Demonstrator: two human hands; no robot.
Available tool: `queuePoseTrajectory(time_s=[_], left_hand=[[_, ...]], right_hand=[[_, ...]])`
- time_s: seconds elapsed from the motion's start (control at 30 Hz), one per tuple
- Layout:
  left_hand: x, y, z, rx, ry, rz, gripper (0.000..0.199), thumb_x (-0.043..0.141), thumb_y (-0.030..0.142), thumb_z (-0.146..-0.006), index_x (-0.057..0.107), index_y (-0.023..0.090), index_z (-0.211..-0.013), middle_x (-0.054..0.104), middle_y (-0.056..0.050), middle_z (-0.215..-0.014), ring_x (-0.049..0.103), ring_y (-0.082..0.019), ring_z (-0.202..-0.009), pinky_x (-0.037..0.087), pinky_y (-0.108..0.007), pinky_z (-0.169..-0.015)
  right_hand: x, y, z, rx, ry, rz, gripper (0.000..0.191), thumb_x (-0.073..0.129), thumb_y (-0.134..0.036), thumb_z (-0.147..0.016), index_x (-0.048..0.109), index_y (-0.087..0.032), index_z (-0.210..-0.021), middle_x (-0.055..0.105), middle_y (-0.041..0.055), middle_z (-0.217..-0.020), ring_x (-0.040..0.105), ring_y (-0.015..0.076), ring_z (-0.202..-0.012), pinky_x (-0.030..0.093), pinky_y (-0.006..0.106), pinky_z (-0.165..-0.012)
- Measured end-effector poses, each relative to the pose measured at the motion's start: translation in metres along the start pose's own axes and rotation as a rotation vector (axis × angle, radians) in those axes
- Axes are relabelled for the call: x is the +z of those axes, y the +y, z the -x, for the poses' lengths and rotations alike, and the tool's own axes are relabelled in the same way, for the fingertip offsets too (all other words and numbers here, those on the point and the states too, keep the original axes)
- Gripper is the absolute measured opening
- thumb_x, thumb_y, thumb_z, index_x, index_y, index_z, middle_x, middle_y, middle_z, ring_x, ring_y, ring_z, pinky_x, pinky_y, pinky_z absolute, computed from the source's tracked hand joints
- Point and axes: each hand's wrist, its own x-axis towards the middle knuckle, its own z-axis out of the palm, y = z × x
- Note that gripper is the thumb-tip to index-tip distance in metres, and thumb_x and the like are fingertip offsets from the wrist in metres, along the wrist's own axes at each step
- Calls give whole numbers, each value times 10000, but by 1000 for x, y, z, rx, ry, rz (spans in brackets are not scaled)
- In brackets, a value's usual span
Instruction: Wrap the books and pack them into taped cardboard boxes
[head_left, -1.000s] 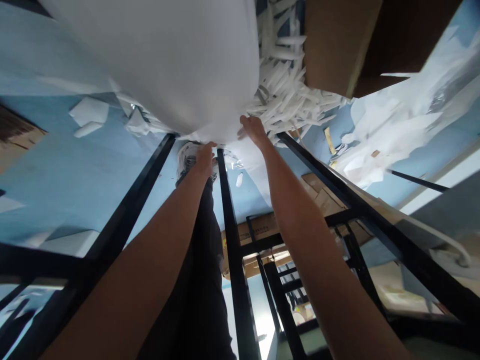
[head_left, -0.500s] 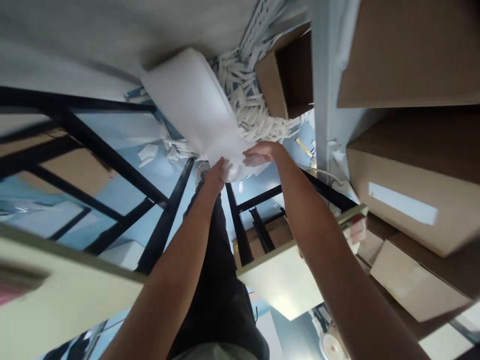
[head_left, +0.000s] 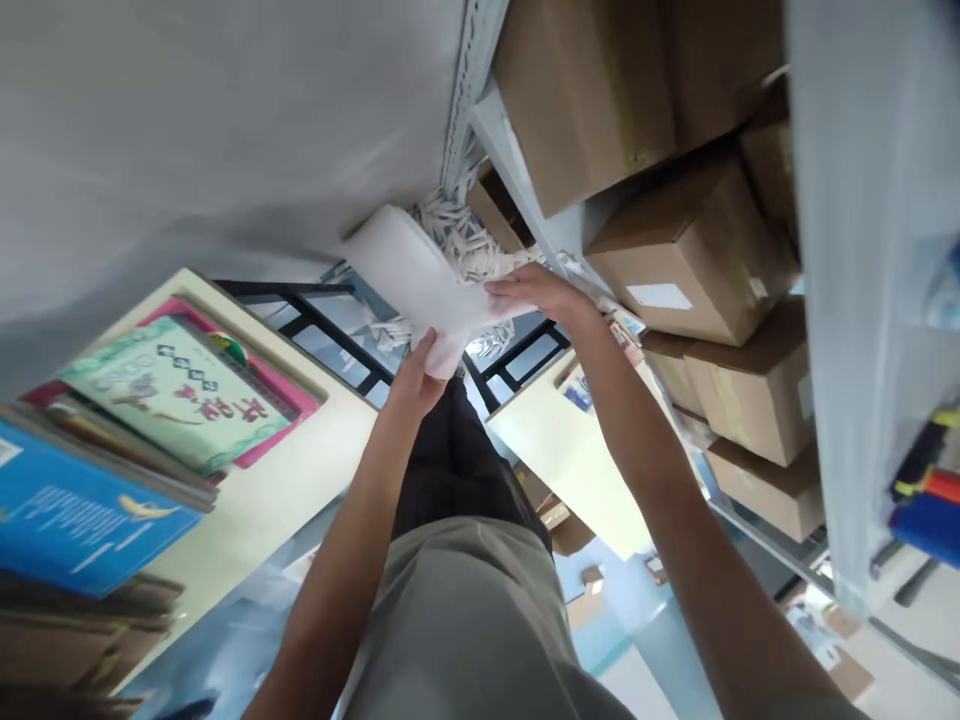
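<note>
A roll of thin white foam sheet (head_left: 401, 262) leans by the grey wall, its loose end stretched toward me. My left hand (head_left: 418, 378) is closed on the near left edge of the sheet, thumb on top. My right hand (head_left: 544, 290) pinches the sheet's right side, fingers laid over it. Between my hands the sheet bends and hangs over the gap above my legs.
White paper strips (head_left: 472, 240) lie heaped behind the roll. On the left, books (head_left: 180, 390) are stacked on a pale tabletop (head_left: 292, 450); another pale tabletop (head_left: 577, 450) is on the right. Cardboard boxes (head_left: 697, 250) fill the metal shelving (head_left: 832, 300).
The view has risen and drawn back, so books, tabletops and more boxes show. My right hand has closed on the sheet's right side; my left hand still holds its edge.
</note>
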Motion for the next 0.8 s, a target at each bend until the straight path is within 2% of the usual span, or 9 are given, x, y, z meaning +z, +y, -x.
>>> queuePoseTrajectory(time_s=[0.1, 0.17, 0.23, 0.33, 0.43, 0.5, 0.6, 0.7, 0.8], left_hand=[[18, 22, 73, -17, -101, 62, 238, 740, 318, -1007, 733, 183, -1203, 815, -77, -1227, 768, -187, -1198, 628, -227, -996], [29, 35, 117, -5, -164, 59, 237, 732, 333, -1008, 741, 189, -1196, 825, -66, -1203, 770, -196, -1208, 635, -234, -998], [39, 46, 156, 43, -227, 17, 227, 706, 375, -1016, 759, 201, -1153, 829, -60, -1197, 753, -224, -1259, 643, -272, -1013], [52, 56, 202, 139, -342, -91, 348, 686, 526, -996, 785, 210, -1101, 826, -76, -1210, 700, -304, -1356, 645, -385, -1061], [63, 53, 229, 181, -442, -236, 477, 735, 641, -910, 805, 207, -1095, 824, -101, -1202, 661, -382, -1398, 632, -477, -1092], [72, 44, 239, 210, -468, -324, 513, 807, 634, -839, 808, 209, -1125, 824, -103, -1192, 658, -411, -1394, 624, -504, -1104], [87, 24, 253, 233, -510, -412, 570, 869, 583, -764, 801, 211, -1191, 814, -106, -1231, 642, -424, -1410, 592, -519, -1154], [104, 2, 276, 174, -649, -487, 634, 840, 577, -752, 786, 208, -1265, 767, -128, -1366, 563, -425, -1493, 526, -537, -1231], [121, -24, 302, 117, -756, -573, 698, 812, 565, -736, 753, 231, -1345, 717, -120, -1460, 447, -416, -1585, 443, -552, -1298]], right_hand=[[-6, -48, 85, -110, -56, -148, 432, 894, -592, -852, 811, -171, -905, 829, 55, -886, 764, 194, -875, 624, 298, -848], [-11, -74, 141, -201, -99, -222, 449, 871, -607, -873, 828, -169, -962, 842, 52, -939, 771, 179, -904, 615, 275, -887], [-18, -91, 188, -264, -118, -248, 415, 885, -562, -872, 839, -164, -982, 839, 39, -927, 771, 161, -880, 607, 241, -853], [-30, -102, 243, -340, -145, -303, 432, 927, -506, -840, 840, -131, -1038, 834, 39, -904, 763, 137, -814, 596, 204, -759], [-45, -102, 285, -446, -152, -422, 523, 942, -465, -834, 802, -121, -1201, 845, 52, -1008, 776, 150, -888, 619, 230, -835], [-57, -99, 312, -471, -127, -453, 604, 968, -444, -803, 758, -151, -1287, 845, 42, -1076, 782, 175, -957, 634, 268, -890], [-76, -88, 358, -462, -57, -395, 793, 987, -408, -776, 645, -182, -1454, 850, 27, -1078, 792, 184, -929, 648, 267, -818], [-93, -64, 407, -484, 14, -324, 837, 923, -350, -854, 530, -197, -1578, 853, 3, -1034, 802, 164, -877, 634, 232, -746], [-105, -29, 452, -546, 56, -351, 786, 888, -283, -889, 531, -164, -1580, 847, 53, -1141, 809, 195, -986, 662, 284, -843]])
